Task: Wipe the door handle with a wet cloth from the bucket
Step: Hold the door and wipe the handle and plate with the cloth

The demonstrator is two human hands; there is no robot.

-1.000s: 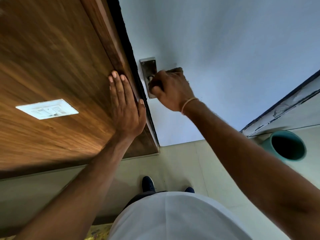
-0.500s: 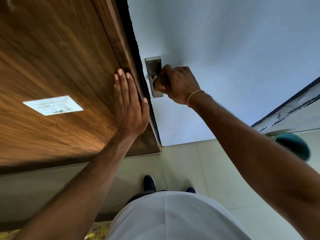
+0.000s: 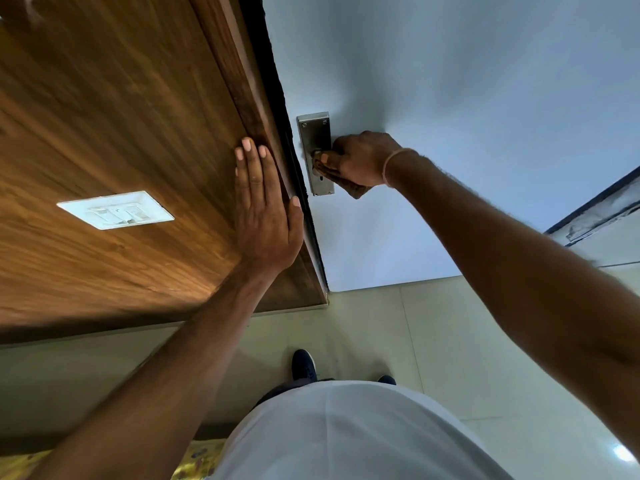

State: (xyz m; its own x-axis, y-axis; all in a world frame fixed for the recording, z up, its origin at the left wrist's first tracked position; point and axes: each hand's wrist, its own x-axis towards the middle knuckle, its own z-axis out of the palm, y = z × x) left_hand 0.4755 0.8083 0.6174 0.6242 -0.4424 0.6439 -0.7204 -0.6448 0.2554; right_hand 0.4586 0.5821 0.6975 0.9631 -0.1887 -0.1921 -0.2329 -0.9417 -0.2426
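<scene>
A steel handle plate (image 3: 313, 133) is fixed to the pale door (image 3: 450, 81) near its left edge. My right hand (image 3: 363, 157) is closed around a brown cloth (image 3: 353, 189), which it presses onto the lever of the door handle (image 3: 317, 154); most of the lever is hidden under cloth and fingers. My left hand (image 3: 265, 216) lies flat with fingers together against the wooden frame (image 3: 242, 81) beside the door edge. The bucket is out of view.
A wood-panelled wall (image 3: 104, 133) with a white switch plate (image 3: 116, 210) fills the left side. Pale floor tiles (image 3: 398, 323) lie below, with my dark shoes (image 3: 304, 364) on them. A dark-edged ledge (image 3: 595, 213) runs at the right.
My right hand has shifted rightward along the handle, and a corner of the brown cloth now hangs below it. The view has drifted left, so the teal bucket at the right is gone.
</scene>
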